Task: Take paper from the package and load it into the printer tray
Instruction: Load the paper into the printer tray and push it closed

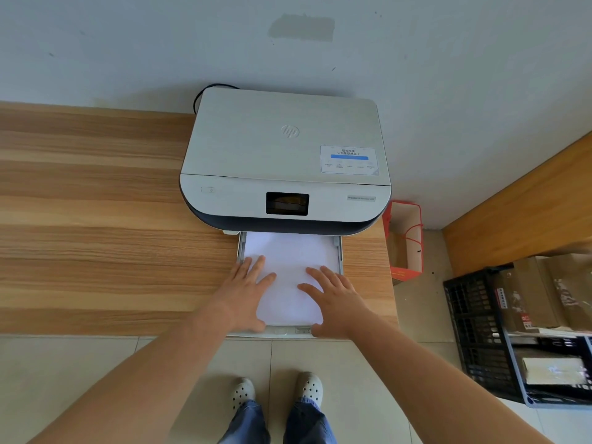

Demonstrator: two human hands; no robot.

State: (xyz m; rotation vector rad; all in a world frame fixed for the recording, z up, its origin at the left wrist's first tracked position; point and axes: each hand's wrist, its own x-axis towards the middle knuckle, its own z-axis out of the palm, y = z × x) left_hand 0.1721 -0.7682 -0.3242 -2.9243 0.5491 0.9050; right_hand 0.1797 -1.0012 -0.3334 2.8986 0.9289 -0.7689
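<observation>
I have the paper (pixel 290 267) lying in the pulled-out tray (pixel 340 251) at the printer (pixel 285 161) front. My left hand (pixel 246 293) and right hand (pixel 333 299) rest flat on the sheets, fingers spread, gripping nothing. I judge it best to press evenly and slide the stack square against the guides before pushing the tray home.

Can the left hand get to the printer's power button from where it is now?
Probably yes. The left hand lies flat on the paper, holding nothing, and the power button sits on the printer front above-left, nothing between.
</observation>
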